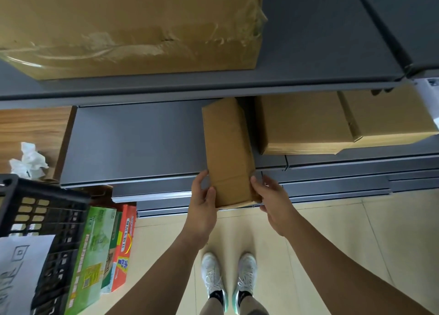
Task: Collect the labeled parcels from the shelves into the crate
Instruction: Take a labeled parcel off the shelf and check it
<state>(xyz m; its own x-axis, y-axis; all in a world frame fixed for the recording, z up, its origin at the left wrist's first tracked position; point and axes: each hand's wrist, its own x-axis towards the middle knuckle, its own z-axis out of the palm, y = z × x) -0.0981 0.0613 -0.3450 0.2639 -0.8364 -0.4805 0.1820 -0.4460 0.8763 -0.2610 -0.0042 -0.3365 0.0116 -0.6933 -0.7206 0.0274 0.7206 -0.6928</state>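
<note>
Gripping a long brown cardboard parcel (228,148) with left hand (204,210) and right hand (275,205), near end poking off the grey metal shelf (133,143). Just beside bigger brown cardboard boxes (304,122), well apart from black plastic crate (54,207).

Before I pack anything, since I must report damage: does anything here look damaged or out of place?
The big carton on the upper shelf has wrinkled, bunched clear tape across its front. Crumpled white paper lies on the wooden surface at left.
</note>
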